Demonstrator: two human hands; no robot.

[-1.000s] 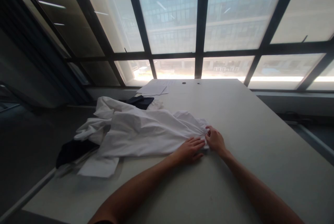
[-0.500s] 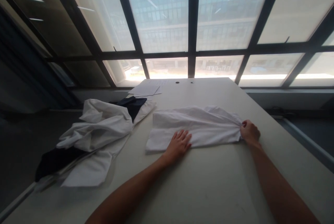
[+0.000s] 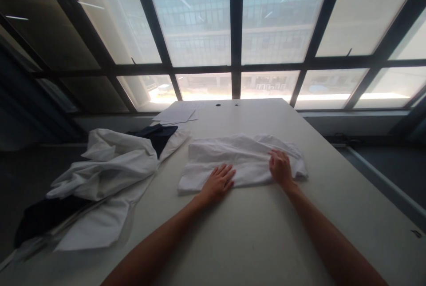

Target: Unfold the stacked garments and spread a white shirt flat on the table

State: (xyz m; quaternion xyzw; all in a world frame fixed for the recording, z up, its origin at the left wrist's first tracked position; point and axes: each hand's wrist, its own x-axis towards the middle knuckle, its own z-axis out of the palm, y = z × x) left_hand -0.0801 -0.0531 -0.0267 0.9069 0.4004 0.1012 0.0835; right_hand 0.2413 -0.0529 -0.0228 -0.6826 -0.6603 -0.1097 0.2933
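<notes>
A white garment (image 3: 246,152), folded into a long shape with wrinkles at its right end, lies on the white table (image 3: 253,232). My left hand (image 3: 220,181) rests flat on its near edge, fingers spread. Over the right half of the same garment is my right hand (image 3: 280,167), its fingers loosely bent and a little apart, with no cloth seen gripped between them. Whether its fingertips press on the cloth is hard to make out.
A loose heap of white cloth (image 3: 116,166) with dark navy cloth (image 3: 163,137) lies along the table's left edge, partly hanging over. Sheets of paper (image 3: 175,113) are at the far left corner. Large windows (image 3: 199,19) stand behind the table.
My right hand has let go of the garment's right end and moved left over the cloth. That end now lies more spread. The view has shifted slightly right; my left hand stays on the garment.
</notes>
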